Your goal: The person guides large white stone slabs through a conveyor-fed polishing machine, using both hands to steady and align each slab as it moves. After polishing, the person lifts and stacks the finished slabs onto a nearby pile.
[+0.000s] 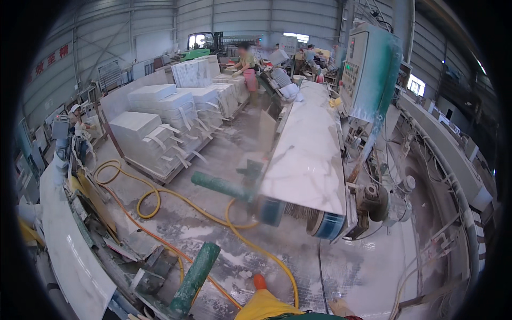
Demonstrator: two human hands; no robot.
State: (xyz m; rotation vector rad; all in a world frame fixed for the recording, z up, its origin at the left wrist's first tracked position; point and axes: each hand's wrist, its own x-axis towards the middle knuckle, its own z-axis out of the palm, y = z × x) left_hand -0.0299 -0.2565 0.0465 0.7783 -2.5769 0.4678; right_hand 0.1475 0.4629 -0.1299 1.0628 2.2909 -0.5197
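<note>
At the very bottom edge, pale finger-like shapes look like my left hand (140,317), mostly cut off, beside a green roller (196,278). A beige shape with a bit of red beside it, probably my right hand (339,307), shows at the lower edge right of my yellow apron (269,306); its fingers cannot be made out. Nothing held can be seen in either. In front of me, a white veined stone slab (304,154) lies along a conveyor with blue end rollers (326,224). Another white slab (72,229) rests along the left side.
Yellow hose (213,217) and orange hose (138,225) cross the wet floor. Stacked stone blocks (138,127) with straps stand far left. A second green roller (221,184) juts toward the walkway. A control cabinet (368,72) stands right. Co-workers (246,66) are farther off.
</note>
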